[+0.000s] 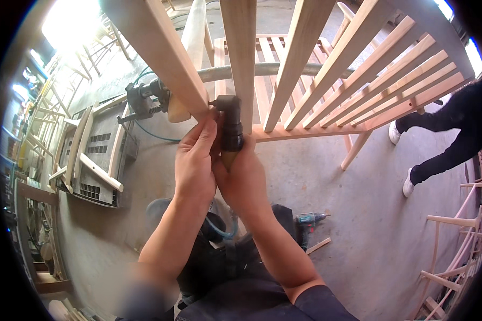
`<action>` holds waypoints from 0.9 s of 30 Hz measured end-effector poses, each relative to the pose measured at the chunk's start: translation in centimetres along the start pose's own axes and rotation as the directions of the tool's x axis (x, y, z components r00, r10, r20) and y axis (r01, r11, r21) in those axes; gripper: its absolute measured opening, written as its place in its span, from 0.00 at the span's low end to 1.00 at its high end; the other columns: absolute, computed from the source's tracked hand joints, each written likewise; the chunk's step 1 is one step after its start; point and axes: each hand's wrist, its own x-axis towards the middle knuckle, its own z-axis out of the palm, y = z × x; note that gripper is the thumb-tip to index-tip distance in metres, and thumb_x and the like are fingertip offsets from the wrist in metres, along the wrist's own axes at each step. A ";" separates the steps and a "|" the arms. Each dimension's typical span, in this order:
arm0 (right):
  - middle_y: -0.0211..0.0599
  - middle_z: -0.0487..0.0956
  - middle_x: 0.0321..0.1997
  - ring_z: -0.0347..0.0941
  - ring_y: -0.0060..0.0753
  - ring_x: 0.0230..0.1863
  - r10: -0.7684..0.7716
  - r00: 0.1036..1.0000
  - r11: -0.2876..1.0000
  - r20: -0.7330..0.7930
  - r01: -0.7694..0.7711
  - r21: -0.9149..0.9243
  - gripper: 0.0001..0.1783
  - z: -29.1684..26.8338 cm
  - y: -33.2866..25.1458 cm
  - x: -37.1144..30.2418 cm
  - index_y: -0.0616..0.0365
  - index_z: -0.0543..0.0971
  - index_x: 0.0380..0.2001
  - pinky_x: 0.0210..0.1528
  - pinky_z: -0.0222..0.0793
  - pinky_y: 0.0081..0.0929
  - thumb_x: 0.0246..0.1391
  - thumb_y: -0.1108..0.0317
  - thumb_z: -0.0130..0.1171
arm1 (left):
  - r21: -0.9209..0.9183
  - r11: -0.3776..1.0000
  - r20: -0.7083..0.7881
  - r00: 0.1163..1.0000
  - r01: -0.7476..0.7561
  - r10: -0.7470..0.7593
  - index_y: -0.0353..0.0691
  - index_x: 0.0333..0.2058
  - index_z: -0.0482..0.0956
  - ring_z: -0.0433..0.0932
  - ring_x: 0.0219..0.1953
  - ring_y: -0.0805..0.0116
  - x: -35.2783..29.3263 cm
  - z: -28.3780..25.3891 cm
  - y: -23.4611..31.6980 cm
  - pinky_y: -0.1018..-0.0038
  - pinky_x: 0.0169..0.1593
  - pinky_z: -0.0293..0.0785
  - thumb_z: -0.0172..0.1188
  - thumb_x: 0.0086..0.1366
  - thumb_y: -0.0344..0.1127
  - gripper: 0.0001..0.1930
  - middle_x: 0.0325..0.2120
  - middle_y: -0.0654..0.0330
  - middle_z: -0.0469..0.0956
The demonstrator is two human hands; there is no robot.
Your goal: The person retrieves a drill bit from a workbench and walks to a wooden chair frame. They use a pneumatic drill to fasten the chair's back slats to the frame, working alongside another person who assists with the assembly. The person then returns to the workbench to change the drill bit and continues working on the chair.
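My right hand (243, 174) is wrapped round the handle of a black right-angle power driver (230, 123). The driver's head points left, its short tip against the lower end of a thick pale wooden post (168, 53). Beside that tip, my left hand (195, 166) has thumb and fingers pinched together at the post's end; whatever they may hold is hidden. Both wrists are close together. The post belongs to a slatted wooden seat frame (310, 131) whose slats fan out to the upper right. A dark clamp (144, 101) sits just left of the post.
A grey crate (99, 176) with curved wooden parts stands at left. On the floor lie a teal cordless drill (311, 218) and a wooden strip (318, 246). A person in dark trousers (439, 144) walks at right. Wooden chair frames (455, 222) line the right side; a metal pipe (273, 68) runs behind the slats.
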 end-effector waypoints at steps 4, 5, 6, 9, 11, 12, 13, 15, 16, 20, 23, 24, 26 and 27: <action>0.63 0.83 0.40 0.79 0.72 0.44 -0.031 0.999 0.999 -0.015 0.031 -0.045 0.30 0.2 0.4 0.2 0.64 0.62 0.56 0.44 0.75 0.57 0.58 0.63 0.65 | -0.012 1.000 0.019 1.000 -0.017 0.017 0.34 0.63 0.77 0.81 0.55 0.68 -0.2 0.0 0.1 0.71 0.60 0.77 0.59 0.77 0.37 0.20 0.56 0.57 0.81; 0.63 0.83 0.40 0.80 0.72 0.44 -0.025 1.000 0.999 -0.003 0.025 -0.040 0.30 0.1 0.5 0.2 0.64 0.62 0.56 0.44 0.75 0.57 0.58 0.63 0.65 | -0.008 1.000 0.016 1.000 -0.016 0.016 0.34 0.63 0.76 0.81 0.56 0.66 -0.1 -0.1 0.0 0.69 0.60 0.78 0.59 0.77 0.38 0.21 0.57 0.56 0.81; 0.62 0.83 0.40 0.80 0.72 0.44 -0.025 1.000 0.999 0.009 0.025 -0.030 0.30 -0.1 0.4 0.3 0.64 0.62 0.55 0.43 0.75 0.57 0.58 0.63 0.65 | -0.002 1.000 0.016 1.000 -0.021 0.021 0.34 0.63 0.76 0.81 0.56 0.65 -0.1 -0.1 0.0 0.68 0.61 0.78 0.59 0.77 0.38 0.21 0.57 0.54 0.81; 0.62 0.83 0.40 0.80 0.72 0.44 -0.032 0.999 0.999 0.029 0.033 -0.028 0.30 -0.5 0.4 0.4 0.64 0.63 0.55 0.43 0.75 0.57 0.58 0.63 0.66 | -0.001 1.000 0.021 1.000 -0.020 0.020 0.33 0.63 0.75 0.81 0.56 0.62 -0.2 0.0 -0.1 0.66 0.61 0.79 0.58 0.77 0.39 0.22 0.58 0.53 0.79; 0.62 0.83 0.41 0.80 0.71 0.44 -0.030 0.999 0.999 0.037 0.032 -0.033 0.30 -0.6 0.4 0.4 0.64 0.63 0.55 0.43 0.75 0.56 0.58 0.63 0.66 | -0.004 1.000 0.021 1.000 -0.021 0.021 0.34 0.63 0.76 0.81 0.56 0.64 -0.3 0.2 -0.1 0.67 0.61 0.79 0.58 0.77 0.39 0.21 0.57 0.54 0.80; 0.62 0.83 0.41 0.80 0.71 0.44 -0.026 0.999 0.999 0.041 0.027 -0.035 0.30 -0.6 0.3 0.4 0.64 0.63 0.55 0.43 0.75 0.56 0.58 0.63 0.66 | -0.004 1.000 0.020 0.999 -0.025 0.025 0.35 0.63 0.76 0.81 0.55 0.66 -0.4 0.3 0.0 0.69 0.60 0.78 0.58 0.78 0.38 0.20 0.56 0.56 0.81; 0.62 0.83 0.41 0.80 0.71 0.45 -0.021 0.999 0.999 0.044 0.023 -0.038 0.30 -0.6 0.3 0.4 0.64 0.63 0.55 0.43 0.76 0.56 0.57 0.63 0.66 | -0.005 1.000 0.020 0.999 -0.030 0.030 0.36 0.63 0.77 0.81 0.55 0.68 -0.5 0.4 0.0 0.70 0.60 0.78 0.58 0.78 0.38 0.20 0.55 0.58 0.82; 0.62 0.83 0.41 0.80 0.71 0.45 -0.006 0.998 0.999 0.058 0.009 -0.044 0.30 -0.8 0.2 0.4 0.65 0.63 0.55 0.44 0.76 0.56 0.57 0.63 0.66 | -0.007 1.000 0.037 0.999 -0.018 0.019 0.35 0.64 0.75 0.81 0.57 0.64 -0.4 0.1 -0.1 0.67 0.61 0.79 0.58 0.78 0.38 0.21 0.58 0.55 0.79; 0.62 0.83 0.41 0.80 0.71 0.45 -0.001 0.998 0.999 0.065 0.004 -0.047 0.31 -0.9 0.1 0.5 0.65 0.63 0.55 0.44 0.76 0.56 0.57 0.63 0.66 | -0.009 1.000 0.046 0.999 -0.014 0.014 0.34 0.64 0.74 0.80 0.58 0.62 -0.3 0.0 -0.1 0.66 0.61 0.79 0.58 0.77 0.39 0.22 0.60 0.53 0.78; 0.62 0.83 0.42 0.80 0.70 0.47 0.031 0.996 0.999 0.089 -0.028 -0.042 0.32 -1.2 -0.1 0.6 0.65 0.64 0.56 0.46 0.76 0.55 0.56 0.62 0.67 | -0.072 0.997 0.056 0.998 0.017 -0.013 0.36 0.64 0.74 0.81 0.56 0.62 -0.2 0.1 0.0 0.64 0.61 0.78 0.58 0.77 0.40 0.22 0.58 0.55 0.80; 0.62 0.83 0.42 0.80 0.70 0.47 0.013 0.998 0.998 0.054 -0.010 -0.062 0.33 -1.1 0.4 0.4 0.66 0.65 0.57 0.47 0.76 0.54 0.55 0.62 0.68 | -0.198 0.969 0.098 0.986 0.149 -0.132 0.37 0.61 0.76 0.80 0.55 0.64 0.5 -0.5 0.4 0.64 0.60 0.77 0.59 0.77 0.40 0.20 0.54 0.58 0.81; 0.62 0.83 0.43 0.80 0.69 0.47 0.003 0.999 0.996 0.042 0.000 -0.089 0.33 -1.2 0.0 0.3 0.66 0.65 0.58 0.47 0.76 0.54 0.55 0.62 0.68 | -0.231 0.954 0.092 0.980 0.193 -0.176 0.37 0.60 0.76 0.80 0.54 0.64 1.1 -0.9 0.3 0.63 0.60 0.77 0.60 0.76 0.41 0.20 0.53 0.58 0.82; 0.62 0.84 0.43 0.80 0.69 0.47 -0.009 0.999 0.991 0.035 0.014 -0.130 0.34 -1.3 -0.3 0.4 0.66 0.65 0.59 0.47 0.76 0.54 0.55 0.62 0.68 | -0.256 0.936 0.058 0.971 0.240 -0.233 0.37 0.57 0.77 0.81 0.53 0.63 2.1 -1.3 0.4 0.62 0.59 0.77 0.61 0.76 0.41 0.18 0.51 0.58 0.82; 0.62 0.84 0.43 0.80 0.69 0.47 -0.010 0.999 0.989 0.038 0.015 -0.150 0.34 -1.5 -0.2 0.7 0.66 0.65 0.59 0.47 0.76 0.54 0.55 0.62 0.68 | -0.252 0.935 0.031 0.968 0.250 -0.251 0.37 0.55 0.78 0.81 0.52 0.64 2.6 -1.0 0.2 0.62 0.58 0.78 0.61 0.76 0.41 0.17 0.50 0.59 0.83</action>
